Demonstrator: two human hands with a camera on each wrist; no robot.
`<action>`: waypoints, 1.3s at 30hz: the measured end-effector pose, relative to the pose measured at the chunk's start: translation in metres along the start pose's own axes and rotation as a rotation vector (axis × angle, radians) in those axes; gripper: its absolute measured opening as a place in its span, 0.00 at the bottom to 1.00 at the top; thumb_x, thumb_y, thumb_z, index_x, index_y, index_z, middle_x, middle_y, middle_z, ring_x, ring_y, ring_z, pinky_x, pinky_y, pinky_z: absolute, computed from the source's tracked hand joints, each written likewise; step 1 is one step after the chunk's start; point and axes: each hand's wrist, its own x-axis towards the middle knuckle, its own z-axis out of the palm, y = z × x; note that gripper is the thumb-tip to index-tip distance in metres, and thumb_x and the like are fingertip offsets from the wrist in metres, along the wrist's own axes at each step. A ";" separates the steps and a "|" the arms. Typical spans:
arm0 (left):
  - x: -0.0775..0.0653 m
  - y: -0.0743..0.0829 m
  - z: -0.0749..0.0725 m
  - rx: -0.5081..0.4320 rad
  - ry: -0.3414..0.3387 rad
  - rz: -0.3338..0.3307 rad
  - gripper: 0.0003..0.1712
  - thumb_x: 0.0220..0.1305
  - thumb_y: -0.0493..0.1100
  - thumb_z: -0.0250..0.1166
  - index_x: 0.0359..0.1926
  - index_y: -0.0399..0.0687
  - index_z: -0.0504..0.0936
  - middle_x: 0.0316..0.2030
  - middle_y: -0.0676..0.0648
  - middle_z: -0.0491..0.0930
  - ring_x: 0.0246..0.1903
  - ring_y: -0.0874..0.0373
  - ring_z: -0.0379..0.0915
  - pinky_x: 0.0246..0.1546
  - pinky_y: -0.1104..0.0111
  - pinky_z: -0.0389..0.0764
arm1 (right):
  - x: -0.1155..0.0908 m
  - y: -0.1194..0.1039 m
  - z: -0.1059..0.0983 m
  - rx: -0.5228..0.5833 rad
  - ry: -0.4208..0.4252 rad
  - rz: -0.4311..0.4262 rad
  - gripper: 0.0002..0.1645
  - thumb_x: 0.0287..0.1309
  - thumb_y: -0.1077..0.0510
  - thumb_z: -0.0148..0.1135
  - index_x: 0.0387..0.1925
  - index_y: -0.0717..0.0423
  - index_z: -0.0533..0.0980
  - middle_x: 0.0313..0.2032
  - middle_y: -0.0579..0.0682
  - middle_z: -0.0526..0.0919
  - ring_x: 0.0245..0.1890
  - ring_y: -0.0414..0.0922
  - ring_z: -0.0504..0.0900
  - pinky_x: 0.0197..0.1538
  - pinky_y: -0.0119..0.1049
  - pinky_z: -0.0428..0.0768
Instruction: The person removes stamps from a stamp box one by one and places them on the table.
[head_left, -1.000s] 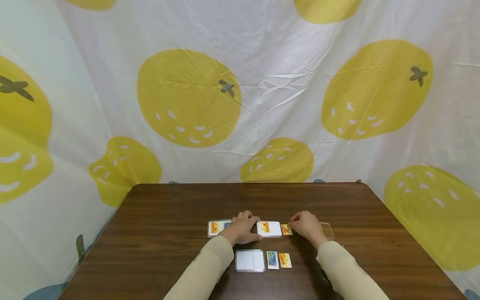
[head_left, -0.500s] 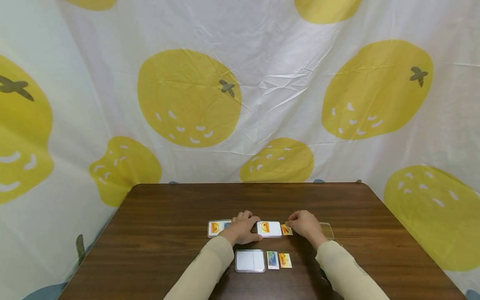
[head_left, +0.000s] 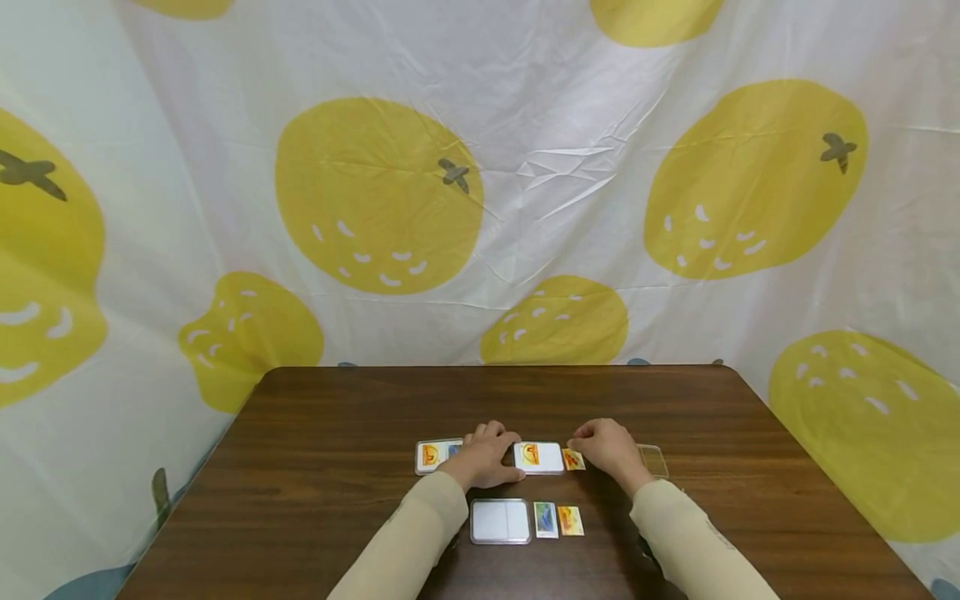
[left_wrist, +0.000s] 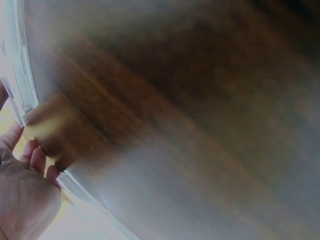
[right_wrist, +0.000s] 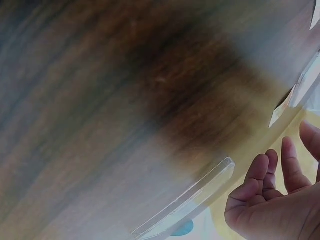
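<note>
My left hand (head_left: 486, 455) holds the left end of a clear flat case (head_left: 551, 460) with a white insert between thumb and index finger. An orange stamp-like picture (head_left: 531, 454) lies on the insert's left half. In the left wrist view, a fingertip (left_wrist: 15, 132) meets the case's corner. Beside the case's right edge lies a loose orange-and-yellow stamp-like picture (head_left: 574, 460). My right hand (head_left: 611, 448) hovers at this picture with fingers bent. The right wrist view shows its fingers (right_wrist: 290, 170) spread, with nothing visible between them.
Another case (head_left: 430, 455) with an orange picture and a blue one stands left, partly behind my hand. Nearer sits a case (head_left: 490, 522) with a bare white insert, then a blue-green picture (head_left: 545, 520) and an orange one (head_left: 571, 521). A clear cover (head_left: 656, 461) lies right.
My right hand has shifted slightly left, over the loose orange-and-yellow picture. The left hand and the cases have stayed in place.
</note>
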 end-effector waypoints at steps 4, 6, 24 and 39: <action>-0.001 0.000 0.000 -0.006 0.004 0.005 0.34 0.65 0.60 0.65 0.68 0.56 0.70 0.62 0.48 0.64 0.62 0.51 0.59 0.62 0.56 0.61 | 0.001 -0.001 0.001 0.008 0.002 0.005 0.13 0.58 0.53 0.68 0.39 0.59 0.84 0.35 0.49 0.84 0.37 0.49 0.80 0.44 0.51 0.77; 0.000 0.000 0.000 -0.006 0.005 0.005 0.34 0.65 0.60 0.65 0.68 0.56 0.70 0.62 0.48 0.64 0.62 0.51 0.59 0.62 0.56 0.61 | 0.001 -0.001 0.001 0.014 0.002 0.000 0.13 0.59 0.53 0.68 0.38 0.60 0.84 0.35 0.50 0.84 0.36 0.49 0.80 0.44 0.51 0.77; 0.001 0.000 0.001 -0.008 0.006 -0.007 0.34 0.64 0.60 0.66 0.68 0.57 0.70 0.63 0.47 0.64 0.63 0.51 0.58 0.63 0.56 0.60 | 0.004 -0.004 0.004 0.029 0.009 -0.002 0.17 0.60 0.50 0.68 0.39 0.61 0.83 0.35 0.50 0.84 0.35 0.48 0.79 0.41 0.48 0.77; 0.001 0.000 0.000 -0.011 0.015 -0.003 0.34 0.63 0.60 0.66 0.67 0.56 0.72 0.61 0.48 0.65 0.61 0.51 0.59 0.62 0.56 0.62 | 0.006 -0.015 0.012 0.106 -0.032 -0.018 0.18 0.61 0.48 0.67 0.42 0.58 0.84 0.39 0.50 0.84 0.38 0.48 0.79 0.44 0.48 0.77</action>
